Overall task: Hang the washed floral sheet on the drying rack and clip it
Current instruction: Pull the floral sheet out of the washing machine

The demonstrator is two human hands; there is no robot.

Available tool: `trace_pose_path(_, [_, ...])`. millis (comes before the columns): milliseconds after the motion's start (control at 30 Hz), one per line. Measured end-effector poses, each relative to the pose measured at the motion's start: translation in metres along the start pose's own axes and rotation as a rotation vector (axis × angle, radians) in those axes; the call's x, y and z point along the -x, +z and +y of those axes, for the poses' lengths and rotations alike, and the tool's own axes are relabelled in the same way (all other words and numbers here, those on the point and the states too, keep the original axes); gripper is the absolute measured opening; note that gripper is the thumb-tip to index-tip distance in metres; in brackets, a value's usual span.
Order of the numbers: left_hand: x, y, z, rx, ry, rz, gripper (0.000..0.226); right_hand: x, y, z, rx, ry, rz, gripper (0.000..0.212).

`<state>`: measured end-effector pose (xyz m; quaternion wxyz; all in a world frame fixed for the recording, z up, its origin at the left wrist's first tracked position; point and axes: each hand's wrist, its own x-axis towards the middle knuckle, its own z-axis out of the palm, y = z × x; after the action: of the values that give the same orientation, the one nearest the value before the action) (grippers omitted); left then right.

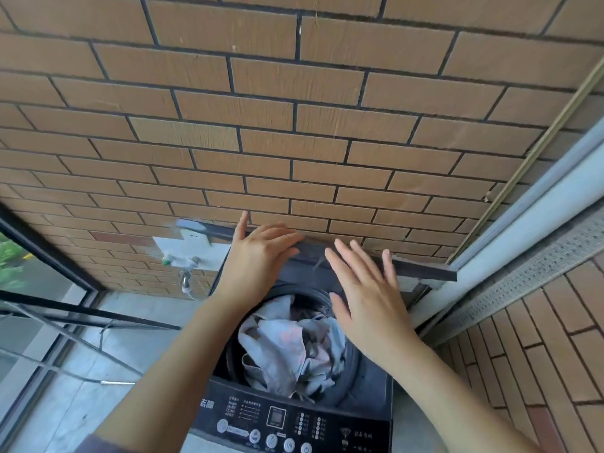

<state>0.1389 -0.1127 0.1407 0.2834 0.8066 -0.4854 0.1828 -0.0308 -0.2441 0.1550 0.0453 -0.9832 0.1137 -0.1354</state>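
The washed floral sheet (287, 348), pale grey-blue with faint pink marks, lies bunched inside the drum of a top-loading washing machine (369, 387). The machine's dark lid (421, 271) stands raised against the brick wall. My left hand (258, 259) rests on the lid's top edge, fingers curved over it and thumb up against the wall. My right hand (366, 289) hovers flat with straight, spread fingers in front of the lid, above the drum, holding nothing. No drying rack or clips are in view.
The machine's control panel (287, 426) faces me at the bottom. A tap and wall socket (186, 253) sit left of the lid. A dark metal railing (65, 308) and glass run along the left; a sliding-door frame (523, 230) and tiled wall are at the right.
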Motion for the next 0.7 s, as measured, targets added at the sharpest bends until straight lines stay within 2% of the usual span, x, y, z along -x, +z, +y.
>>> trace_pose_path(167, [-0.048,0.012,-0.004,-0.104,-0.021,0.013,0.039,-0.045,0.004,0.02,0.13,0.046,0.009,0.08])
trace_pose_path(400, [-0.068,0.032,-0.008,-0.315,-0.048,-0.151,0.075,-0.098,-0.002,0.049,0.179,0.048,-0.013,0.076])
trace_pose_path(700, [-0.123,0.053,-0.019,-0.415,-0.125,-0.296,0.081,-0.125,0.007,0.074,0.183,0.148,-0.028,0.079])
